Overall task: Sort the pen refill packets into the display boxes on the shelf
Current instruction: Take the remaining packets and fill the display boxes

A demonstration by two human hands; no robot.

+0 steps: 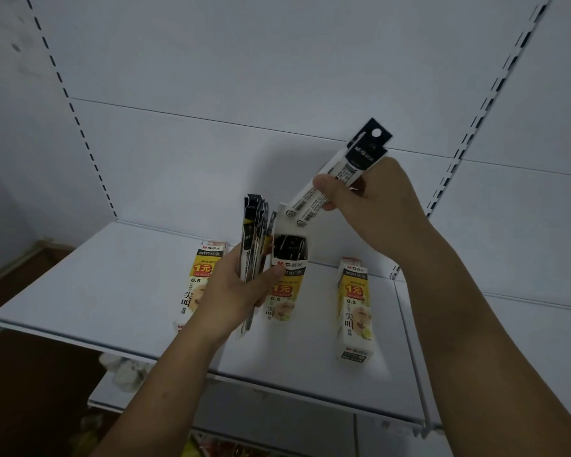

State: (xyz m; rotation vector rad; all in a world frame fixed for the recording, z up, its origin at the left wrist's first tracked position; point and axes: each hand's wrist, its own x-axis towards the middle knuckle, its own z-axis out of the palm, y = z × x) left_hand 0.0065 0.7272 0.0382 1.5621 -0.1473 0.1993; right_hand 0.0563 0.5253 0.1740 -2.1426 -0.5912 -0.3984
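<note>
1. pinching a long white and black plastic refill packet between thumb and fingers, the right hand holds it tilted at frame centre, lower end just above the open yellow and white cardboard display box.
2. left hand grips a bundle of dark packets beside that box.
3. some packets already stand inside; the bundle is left to sort, i judge.

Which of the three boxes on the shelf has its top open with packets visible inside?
The middle box: its top is open and dark packets show inside. The left box and right box show none at their tops.
</note>
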